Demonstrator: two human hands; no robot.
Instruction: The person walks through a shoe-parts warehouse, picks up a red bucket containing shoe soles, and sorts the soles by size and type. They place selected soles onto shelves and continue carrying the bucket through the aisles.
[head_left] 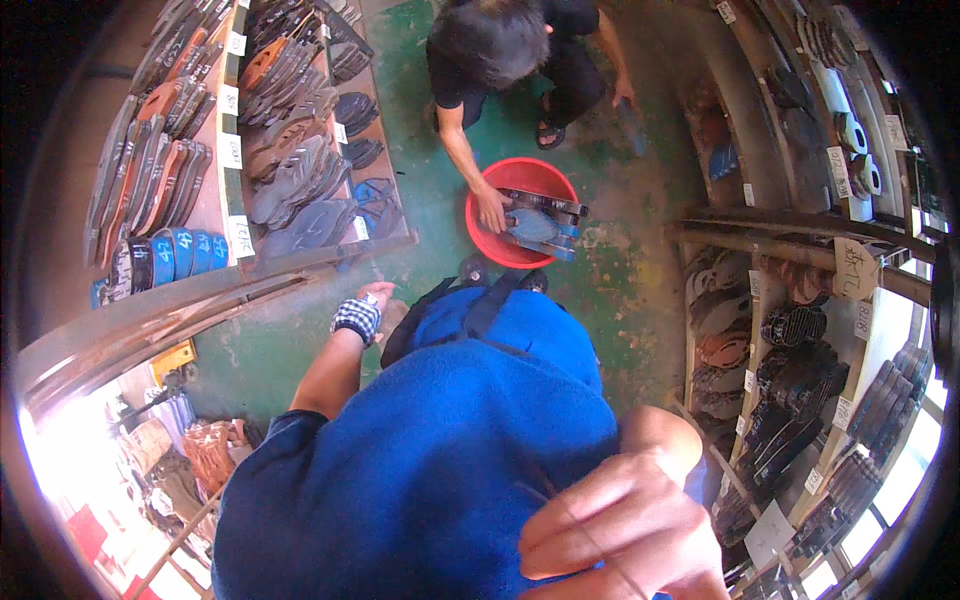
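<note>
My left hand (376, 294), with a blue-and-white checked band (357, 318) at the wrist, is held out beside my blue top (470, 400). Its fingers look loosely apart, and I see nothing in them. Close up at the lower right, my right hand (625, 520) is bent with its fingers curled together; whatever they hold, if anything, is hidden. Ahead, a red basin (484, 243) stands on the floor with blue and black sole-shaped pieces (535, 228) inside. A crouching person's hand (492, 208) reaches into it, touching these pieces.
Shelves (228, 120) of sole-shaped templates with paper labels rise on the left. More racks (770, 340) of dark soles line the right. The crouching person (495, 50) occupies the far end of the worn green floor (420, 130). Piled goods (215, 450) lie at lower left.
</note>
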